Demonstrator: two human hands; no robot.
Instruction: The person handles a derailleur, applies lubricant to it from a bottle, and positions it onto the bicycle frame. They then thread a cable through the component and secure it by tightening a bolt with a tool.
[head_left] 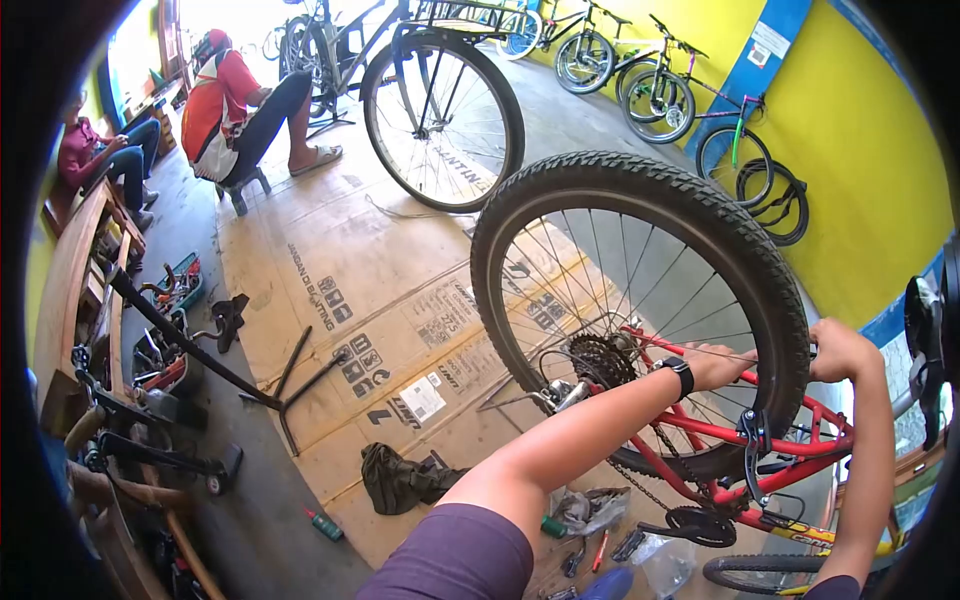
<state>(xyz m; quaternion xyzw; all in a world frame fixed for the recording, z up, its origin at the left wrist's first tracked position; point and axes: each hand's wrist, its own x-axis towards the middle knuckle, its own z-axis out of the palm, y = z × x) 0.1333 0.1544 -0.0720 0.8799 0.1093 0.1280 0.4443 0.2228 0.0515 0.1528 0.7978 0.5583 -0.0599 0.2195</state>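
Observation:
A bicycle with a red frame (680,485) stands in front of me, its rear wheel with a knobby black tyre (640,170) raised at the centre right. My left hand (715,367), a black watch on its wrist, reaches in by the spokes at the red frame tube; its fingertips are partly hidden. On the far side of the tyre, my right hand (840,350) has bent fingers near the tyre's right edge; what they hold, if anything, is hidden. The rear cassette (603,360) is left of my left hand, and a brake arm (752,450) sits below both hands.
Cardboard (400,300) covers the floor, with a dark bag (395,480), a green bottle (325,525) and small tools on it. A black stand (280,405) is at left. A person in red (230,110) sits near another bicycle; a second person sits far left.

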